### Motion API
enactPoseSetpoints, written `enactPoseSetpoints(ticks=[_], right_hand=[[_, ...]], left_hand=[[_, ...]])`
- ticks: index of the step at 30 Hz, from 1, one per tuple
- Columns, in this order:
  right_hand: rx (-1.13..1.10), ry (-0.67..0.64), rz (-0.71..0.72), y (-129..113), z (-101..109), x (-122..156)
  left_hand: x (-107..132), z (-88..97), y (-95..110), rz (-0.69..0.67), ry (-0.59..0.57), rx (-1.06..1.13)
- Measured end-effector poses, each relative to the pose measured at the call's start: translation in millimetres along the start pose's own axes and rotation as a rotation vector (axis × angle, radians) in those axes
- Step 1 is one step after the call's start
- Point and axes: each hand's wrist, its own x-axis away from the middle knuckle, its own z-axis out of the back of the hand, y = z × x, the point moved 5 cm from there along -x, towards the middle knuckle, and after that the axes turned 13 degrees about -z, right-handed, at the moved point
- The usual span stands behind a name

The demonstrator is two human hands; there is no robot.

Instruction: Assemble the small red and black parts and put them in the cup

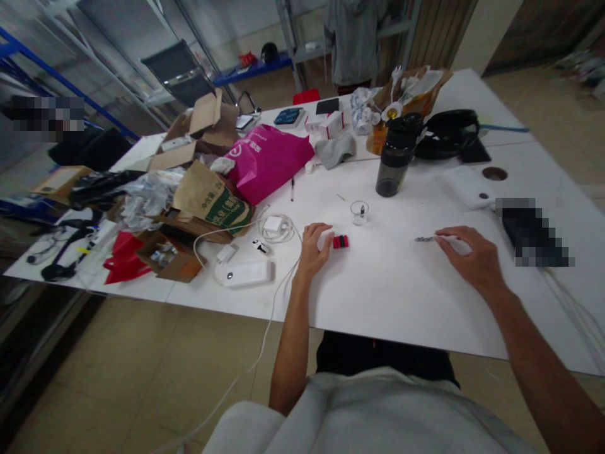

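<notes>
My right hand pinches a slim, silvery-dark piece with a twisted-looking pattern between thumb and fingertips. It points left, over the white table. Too small to make out is its exact kind. My left hand rests on the tabletop with curved fingers and the thumb apart, holding nothing visible. Just right of its fingertips lies a small red block with a black middle band. Beyond the block stands a small clear cup with a little dark item in it. A thin short stick lies behind.
A dark bottle stands beyond the cup. To the left are a white power bank, coiled cable, a pink bag and cardboard boxes. A white case lies right. A cable hangs over the front edge.
</notes>
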Motion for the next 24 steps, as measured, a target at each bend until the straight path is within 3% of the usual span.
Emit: enactPoseSetpoints(ticks=[4,8,13,16,20,24], right_hand=[[-0.059,0.05,0.023,-32,8,-18],[-0.084,0.031,0.088,-83,6,-56],[-0.129,-0.072,0.242,-136,-27,-107],[-0.126,-0.175,0.325,-145,-62,-129],[-0.04,-0.292,0.403,-136,-106,-145],[0.035,-0.377,0.426,-126,-131,-149]], left_hand=[[-1,2.7,-1,0.015,0.033,-0.071],[-1,7.8,0,0.014,0.102,-0.147],[1,12.8,2,0.016,0.157,-0.2],[2,13.7,2,0.038,0.156,-0.194],[2,13.9,2,0.056,0.15,-0.165],[2,13.3,1,0.073,0.115,-0.19]])
